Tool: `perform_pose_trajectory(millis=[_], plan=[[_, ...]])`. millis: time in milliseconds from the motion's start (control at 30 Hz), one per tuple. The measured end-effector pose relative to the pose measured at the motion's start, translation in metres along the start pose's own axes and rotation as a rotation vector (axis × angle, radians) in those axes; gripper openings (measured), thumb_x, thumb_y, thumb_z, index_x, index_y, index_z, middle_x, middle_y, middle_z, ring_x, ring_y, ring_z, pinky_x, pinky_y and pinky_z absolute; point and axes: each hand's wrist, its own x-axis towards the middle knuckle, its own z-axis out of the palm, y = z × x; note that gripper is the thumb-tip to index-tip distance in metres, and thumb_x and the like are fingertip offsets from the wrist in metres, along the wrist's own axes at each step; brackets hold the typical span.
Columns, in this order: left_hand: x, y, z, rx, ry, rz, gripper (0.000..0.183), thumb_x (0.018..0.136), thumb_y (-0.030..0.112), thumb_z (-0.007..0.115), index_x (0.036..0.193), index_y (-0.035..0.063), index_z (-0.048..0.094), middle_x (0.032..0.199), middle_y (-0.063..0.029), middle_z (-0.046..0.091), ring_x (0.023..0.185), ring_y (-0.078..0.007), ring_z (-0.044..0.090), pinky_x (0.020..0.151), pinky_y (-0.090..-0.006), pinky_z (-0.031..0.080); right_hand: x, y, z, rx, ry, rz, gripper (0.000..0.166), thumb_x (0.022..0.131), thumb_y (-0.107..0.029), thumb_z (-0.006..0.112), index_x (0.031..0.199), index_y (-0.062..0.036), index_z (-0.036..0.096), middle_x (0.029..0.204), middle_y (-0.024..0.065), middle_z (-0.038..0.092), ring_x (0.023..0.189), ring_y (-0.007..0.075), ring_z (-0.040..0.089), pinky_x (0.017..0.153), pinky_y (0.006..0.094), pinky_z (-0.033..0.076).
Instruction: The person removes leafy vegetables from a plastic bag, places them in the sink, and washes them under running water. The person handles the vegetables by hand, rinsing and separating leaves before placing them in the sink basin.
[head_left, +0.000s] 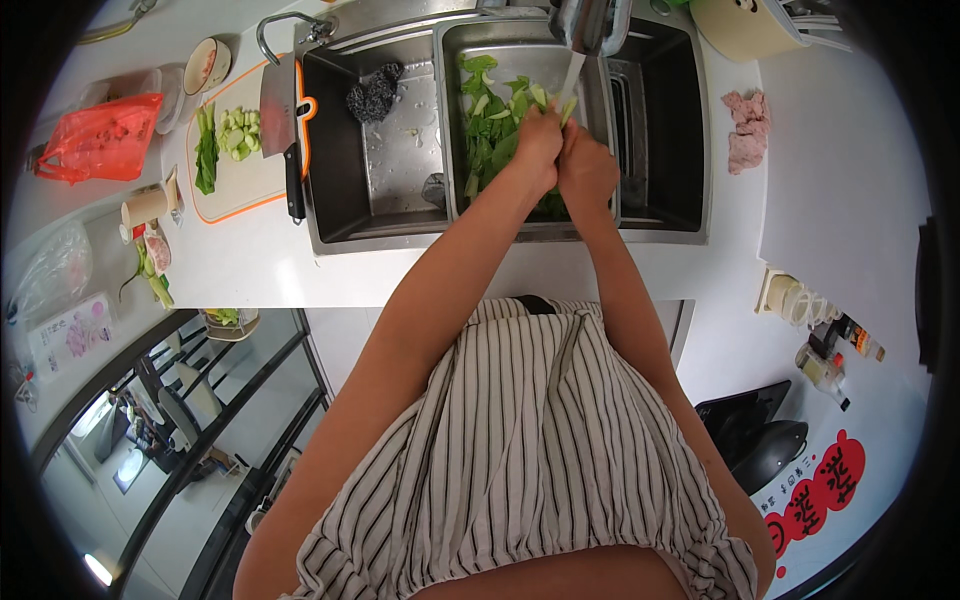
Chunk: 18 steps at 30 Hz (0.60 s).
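Both hands are close together under the running faucet (590, 26), over a stainless steel basin (517, 34) set across the sink. Pale green stems of leafy greens show at the fingertips of my left hand (538, 142) and my right hand (589, 166), so both grip the greens. More leafy greens (480, 124) lie in the basin, left of and below the hands. On the counter left of the sink, a cutting board (240, 184) holds chopped stem pieces (240, 133) and a bundle of green leaves (206, 150). A cleaver (280, 112) rests on the board's right edge.
A black scouring pad (375, 92) lies in the left part of the sink. A small bowl (207, 66) and a red plastic bag (101, 139) are at left. A pink cloth (747, 131) lies right of the sink, below a cream pot (746, 30). Bottles (821, 367) stand farther right.
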Motion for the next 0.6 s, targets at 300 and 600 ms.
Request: perform_pose_trajectory(millis=[300, 600], plan=[[0.007, 0.0, -0.009, 0.066, -0.04, 0.072, 0.02, 0.094, 0.023, 0.05, 0.099, 0.0039, 0.047, 0.081, -0.0036, 0.048, 0.073, -0.0148, 0.048, 0.067, -0.0326, 0.045, -0.005, 0.003, 0.005, 0.501, -0.121, 0.003, 0.035, 0.095, -0.037, 0.04, 0.099, -0.0083, 0.06, 0.084, 0.0169, 0.064, 0.076, 0.0321, 0.063, 0.059, 0.0437, 0.049], [-0.002, 0.036, 0.005, 0.107, 0.023, 0.273, 0.03, 0.089, 0.034, 0.058, 0.083, 0.007, 0.048, 0.071, -0.0007, 0.045, 0.063, -0.0123, 0.043, 0.058, -0.0287, 0.039, -0.013, 0.018, -0.026, 1.521, -0.699, 0.496, 0.035, 0.094, -0.041, 0.044, 0.115, -0.0141, 0.051, 0.098, 0.0012, 0.058, 0.09, 0.013, 0.058, 0.067, 0.0307, 0.049]])
